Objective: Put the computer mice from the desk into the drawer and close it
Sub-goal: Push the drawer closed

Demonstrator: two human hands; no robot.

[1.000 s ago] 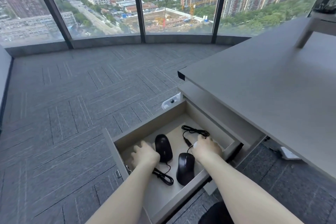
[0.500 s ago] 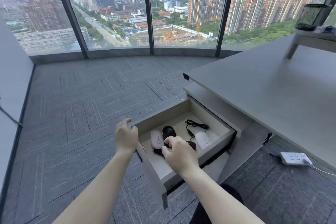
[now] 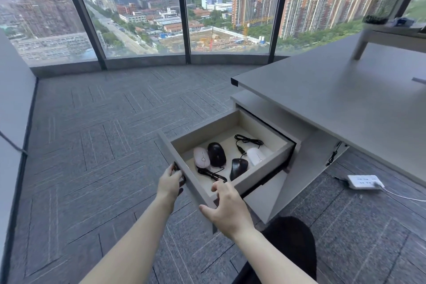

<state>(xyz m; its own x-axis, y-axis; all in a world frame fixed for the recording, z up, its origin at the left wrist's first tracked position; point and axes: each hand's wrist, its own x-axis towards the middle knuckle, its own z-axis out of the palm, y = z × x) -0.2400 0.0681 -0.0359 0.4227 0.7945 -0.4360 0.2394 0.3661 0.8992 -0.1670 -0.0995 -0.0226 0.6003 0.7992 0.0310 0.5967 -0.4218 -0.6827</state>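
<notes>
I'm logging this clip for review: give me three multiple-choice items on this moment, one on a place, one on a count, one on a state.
1. Where does the pink mouse lie?
A. On the desk top
B. In the drawer, at its left side
C. On the carpet

2. How many mice are in the drawer?
A. Two
B. Three
C. Four

3. What state is the drawer in?
A. Pulled out, both hands on its front panel
B. Fully shut
C. Lifted out of the cabinet

Key: 1 B, it lies beside a black mouse inside the drawer. 2 C, one pink, two black, one white. 3 A, the left hand and right hand hold the front panel.
</notes>
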